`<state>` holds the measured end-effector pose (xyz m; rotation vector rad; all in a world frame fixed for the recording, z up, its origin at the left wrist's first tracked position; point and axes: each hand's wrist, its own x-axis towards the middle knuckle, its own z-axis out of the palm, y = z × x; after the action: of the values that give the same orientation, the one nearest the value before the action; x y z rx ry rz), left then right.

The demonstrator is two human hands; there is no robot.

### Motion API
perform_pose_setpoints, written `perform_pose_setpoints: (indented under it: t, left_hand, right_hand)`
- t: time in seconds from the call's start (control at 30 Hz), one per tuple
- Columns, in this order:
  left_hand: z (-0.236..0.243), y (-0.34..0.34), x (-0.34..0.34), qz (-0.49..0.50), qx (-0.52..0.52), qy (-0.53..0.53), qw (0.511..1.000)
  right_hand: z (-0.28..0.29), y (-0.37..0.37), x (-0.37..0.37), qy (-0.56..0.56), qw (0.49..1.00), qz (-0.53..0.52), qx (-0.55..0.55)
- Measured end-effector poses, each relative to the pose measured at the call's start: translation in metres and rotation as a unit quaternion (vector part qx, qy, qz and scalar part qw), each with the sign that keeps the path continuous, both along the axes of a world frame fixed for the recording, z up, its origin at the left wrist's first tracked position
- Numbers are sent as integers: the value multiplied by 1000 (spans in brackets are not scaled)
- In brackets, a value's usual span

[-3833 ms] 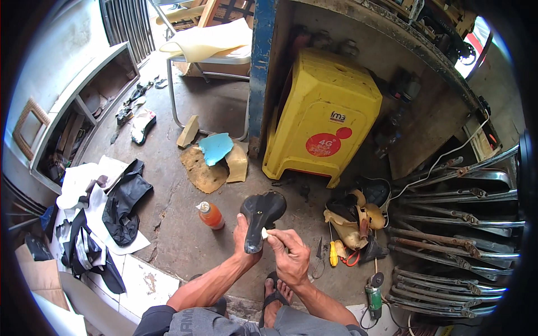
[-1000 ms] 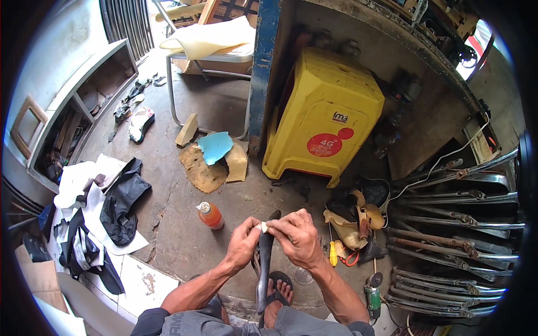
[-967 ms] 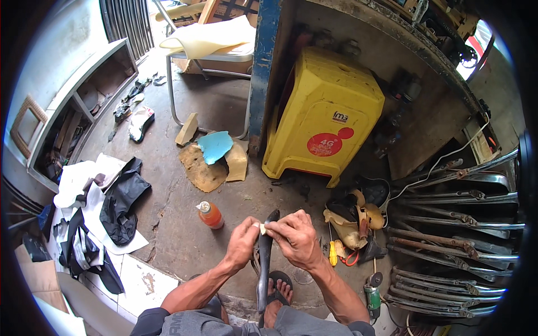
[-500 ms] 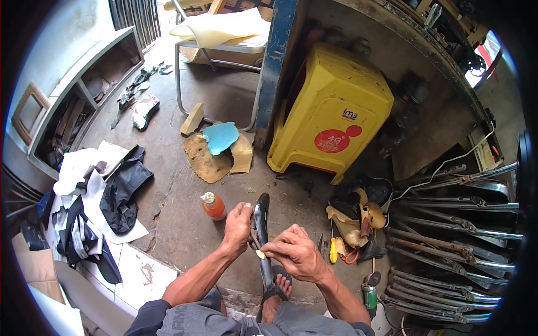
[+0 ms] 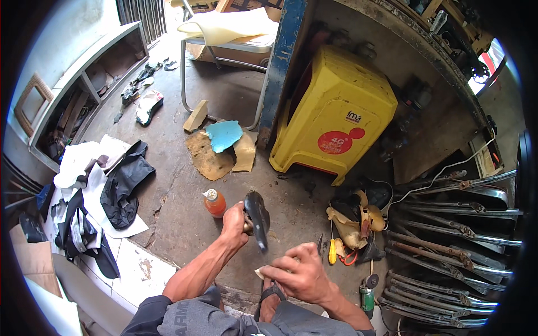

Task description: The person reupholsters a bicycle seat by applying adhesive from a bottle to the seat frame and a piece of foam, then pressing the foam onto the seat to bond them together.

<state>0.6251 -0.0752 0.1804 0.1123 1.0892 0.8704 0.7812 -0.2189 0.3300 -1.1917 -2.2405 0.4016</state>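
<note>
My left hand [image 5: 234,224] is closed around the metal bracket [image 5: 247,225] of a black bicycle saddle [image 5: 256,217]. The saddle's shiny cover faces right, and its narrow end points down toward me. My right hand [image 5: 302,274], lower and to the right, is apart from the saddle. Between its thumb and fingers it pinches a small off-white piece [image 5: 259,273], too small to tell its kind. Just left of the saddle a bottle of orange liquid [image 5: 214,205] with a whitish top stands on the floor, close to my left hand.
Right of my hands lie a yellow-handled screwdriver [image 5: 333,253], orange-handled scissors [image 5: 350,258] and a green power tool [image 5: 367,299]. Metal chair frames [image 5: 454,246] are stacked beyond. A yellow plastic stool [image 5: 336,112] stands ahead. Foam scraps [image 5: 208,157] and black-and-white material [image 5: 120,196] lie left.
The saddle has turned in my left hand, so its broad shiny side shows and its long end has swung up. My right hand has moved down and away from it, keeping the off-white piece.
</note>
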Motion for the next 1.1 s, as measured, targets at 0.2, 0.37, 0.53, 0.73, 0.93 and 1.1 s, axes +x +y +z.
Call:
perform_pose_setpoints:
  t: [0.2,0.37,0.53,0.73,0.93,1.1]
  left_hand:
    - [18,-14,-13,-114,113,-51,986]
    - [37,-22,3,-130,166,-146,966]
    - [34,-22,2,-157,160,-168,960]
    - [17,-22,4,-143,163,-152,964]
    - [12,-20,1,-164,160,-124,965]
    - [-11,-16,10,-135,212,-192,949]
  right_hand:
    - [5,13,8,160,964,-211,31]
    - [-51,70,19,195,920,-334,-66]
    - [-67,92,22,148,928,-338,-43]
    - [-58,66,-8,145,962,-225,-53]
    - [-5,44,-12,180,977,-111,-42]
    - [-59,83,34,192,907,-365,-89]
